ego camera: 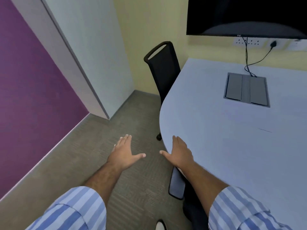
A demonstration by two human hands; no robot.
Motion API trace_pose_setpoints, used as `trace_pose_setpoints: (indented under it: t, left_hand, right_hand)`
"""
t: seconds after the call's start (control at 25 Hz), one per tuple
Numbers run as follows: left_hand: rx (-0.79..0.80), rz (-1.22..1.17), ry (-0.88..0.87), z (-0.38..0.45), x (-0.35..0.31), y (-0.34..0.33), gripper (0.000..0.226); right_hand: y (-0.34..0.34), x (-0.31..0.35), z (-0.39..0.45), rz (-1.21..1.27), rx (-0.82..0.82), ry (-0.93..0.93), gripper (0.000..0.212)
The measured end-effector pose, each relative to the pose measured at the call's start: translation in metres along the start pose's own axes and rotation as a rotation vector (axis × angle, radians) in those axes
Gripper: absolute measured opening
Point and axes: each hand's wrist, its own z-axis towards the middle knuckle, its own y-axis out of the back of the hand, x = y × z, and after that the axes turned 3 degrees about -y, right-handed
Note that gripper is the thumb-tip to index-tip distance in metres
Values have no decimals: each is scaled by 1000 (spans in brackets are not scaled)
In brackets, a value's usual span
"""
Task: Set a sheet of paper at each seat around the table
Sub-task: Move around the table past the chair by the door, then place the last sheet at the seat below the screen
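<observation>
Left hand [123, 151] flat, fingers spread, empty, over the floor. Right hand [180, 151] likewise spread and empty, at the counter [232, 146] edge, so nearer it. No paper in view; whereabouts unknown. Chair [163, 67] tucked in at the far curve, ahead of both hands.

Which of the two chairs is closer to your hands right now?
The near chair, whose armrest shows just under the right hand at the table edge. The other chair stands upright, further along, toward the yellow wall.
</observation>
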Motion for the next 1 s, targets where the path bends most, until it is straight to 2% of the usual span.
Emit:
trace_pose_setpoints:
  t: [0.32, 0.6, 0.8, 1.0]
  left_hand:
    - [184, -53, -141, 156, 21, -8, 116]
    - [378, -157, -369, 307, 1, -8, 117]
    - [541, -146, -630, 387, -48, 5, 86]
    - [614, -75, -791, 431, -110, -16, 108]
  right_hand:
    - [-3, -1, 67, 37, 2, -234, 113]
    - [13, -4, 132, 202, -137, -562, 115]
    - [27, 15, 158, 321, -296, -766, 113]
    - [41, 12, 187, 366, -410, -876, 110]
